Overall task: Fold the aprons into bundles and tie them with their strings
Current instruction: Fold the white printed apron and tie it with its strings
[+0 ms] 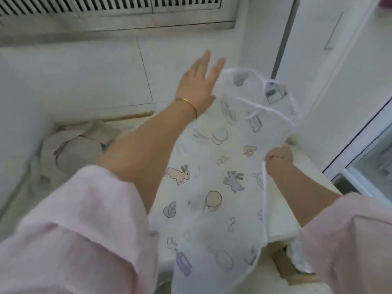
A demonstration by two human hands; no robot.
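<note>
A white apron [214,166] printed with rabbits and other small drawings lies lengthwise on the pale table [305,172], its lower end hanging over the near edge. My left hand [197,85] is stretched out flat with straight fingers, at the apron's upper left edge near the top. My right hand [279,159] pinches the apron's right edge, where a white string or hem [264,187] runs down. A white trim line crosses the apron's upper part.
A heap of pale grey and white cloth [78,149] lies on the table to the left. White tiled wall and a vent grille [110,5] stand behind. A white cabinet [331,60] and a glass-fronted door [369,158] are at the right.
</note>
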